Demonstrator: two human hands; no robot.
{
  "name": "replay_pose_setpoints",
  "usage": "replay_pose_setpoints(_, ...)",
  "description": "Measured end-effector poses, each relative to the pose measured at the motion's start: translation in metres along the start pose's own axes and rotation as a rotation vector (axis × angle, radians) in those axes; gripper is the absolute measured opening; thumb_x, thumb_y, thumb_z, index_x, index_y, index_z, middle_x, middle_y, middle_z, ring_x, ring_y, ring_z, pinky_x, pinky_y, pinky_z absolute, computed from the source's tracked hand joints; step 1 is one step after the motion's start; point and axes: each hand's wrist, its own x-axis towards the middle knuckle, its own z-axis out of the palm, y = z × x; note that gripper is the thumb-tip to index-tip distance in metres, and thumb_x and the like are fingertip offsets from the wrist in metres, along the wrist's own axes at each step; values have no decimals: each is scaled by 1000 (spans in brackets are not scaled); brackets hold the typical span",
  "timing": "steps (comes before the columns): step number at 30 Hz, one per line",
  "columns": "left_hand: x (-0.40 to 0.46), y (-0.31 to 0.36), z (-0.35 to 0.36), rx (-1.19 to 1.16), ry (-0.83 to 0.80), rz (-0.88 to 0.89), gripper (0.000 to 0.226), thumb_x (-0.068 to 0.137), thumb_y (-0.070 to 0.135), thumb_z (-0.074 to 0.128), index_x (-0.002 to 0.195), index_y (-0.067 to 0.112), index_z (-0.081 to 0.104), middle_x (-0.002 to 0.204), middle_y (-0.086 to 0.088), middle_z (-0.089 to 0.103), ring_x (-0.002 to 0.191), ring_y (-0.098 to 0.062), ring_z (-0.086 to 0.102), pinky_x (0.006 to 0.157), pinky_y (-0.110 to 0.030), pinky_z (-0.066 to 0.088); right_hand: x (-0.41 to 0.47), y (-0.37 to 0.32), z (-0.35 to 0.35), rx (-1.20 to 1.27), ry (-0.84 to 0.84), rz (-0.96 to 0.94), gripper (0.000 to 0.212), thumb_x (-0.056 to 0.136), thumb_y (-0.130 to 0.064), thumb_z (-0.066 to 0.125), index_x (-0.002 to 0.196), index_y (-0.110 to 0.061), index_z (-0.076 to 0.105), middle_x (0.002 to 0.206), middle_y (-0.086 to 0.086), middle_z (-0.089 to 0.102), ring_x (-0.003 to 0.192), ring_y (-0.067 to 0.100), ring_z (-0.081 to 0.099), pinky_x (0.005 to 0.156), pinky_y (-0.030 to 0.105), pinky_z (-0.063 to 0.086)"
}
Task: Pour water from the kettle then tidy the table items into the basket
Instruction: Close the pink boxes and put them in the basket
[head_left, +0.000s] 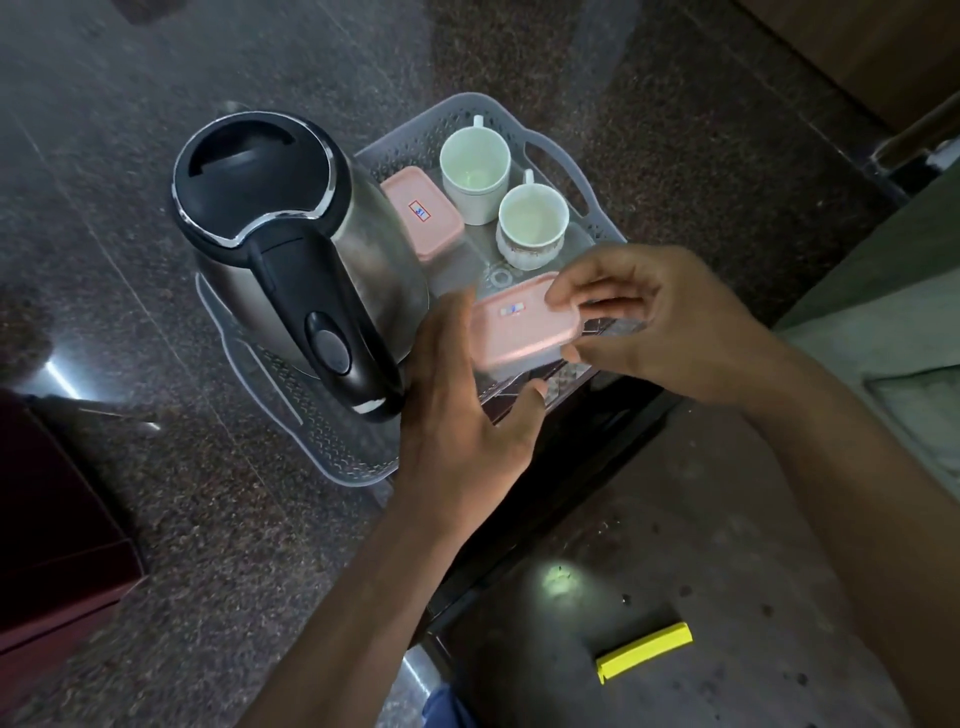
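Observation:
A translucent perforated basket (582, 171) stands on the dark granite table. Inside it are a steel kettle with a black lid and handle (280, 244), a pink lidded box (423, 213), a plain white cup (475, 171) and a patterned white cup (532, 226). A second pink lidded box (519, 330) hangs over the basket's near right corner. My right hand (670, 322) pinches its right end with thumb and fingers. My left hand (467, 410) holds its left side and underside, fingers curled beneath it.
A dark red box (57, 535) sits at the table's left edge. Below the table edge lies a grey floor with a yellow object (644, 652) on it. A shiny metal thing (415, 680) shows at the bottom. Wooden furniture (872, 57) stands at the top right.

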Motion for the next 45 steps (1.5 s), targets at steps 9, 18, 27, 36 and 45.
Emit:
replay_pose_setpoints(9,-12,-8,-2,55,-64,-31,88,97,15,79,171,14,32,177,-5,34,165,-18,33,131,-44,35,24,3,42,-310,403,50,38,74,-24,92,106,-23,72,117,-1,75,103,17,72,88,42,64)
replay_pose_setpoints(18,-13,-11,-5,38,-78,-53,86,97,15,77,171,14,32,175,-4,37,161,-19,41,126,-49,43,56,11,82,-523,425,26,38,75,-29,87,105,-18,66,116,10,57,100,33,62,81,44,56)
replay_pose_setpoints(27,-14,-10,-6,30,-92,-56,86,97,14,76,171,15,32,175,-2,36,160,-17,41,126,-48,43,68,11,96,-688,397,-17,36,84,-36,82,108,-16,64,108,15,60,87,38,65,66,34,38)
replay_pose_setpoints(36,-14,-9,-9,57,-90,-22,82,96,12,77,168,16,38,169,-1,44,158,-15,43,125,-38,41,62,8,95,-698,321,-39,35,82,-27,81,108,-11,64,104,17,70,96,42,68,66,36,43)
replay_pose_setpoints(45,-31,10,3,84,-42,138,68,95,6,78,159,9,54,160,-3,56,150,-14,48,123,-18,35,1,-4,67,-674,525,-157,22,95,-27,69,111,-12,69,106,8,73,97,27,69,75,33,48)
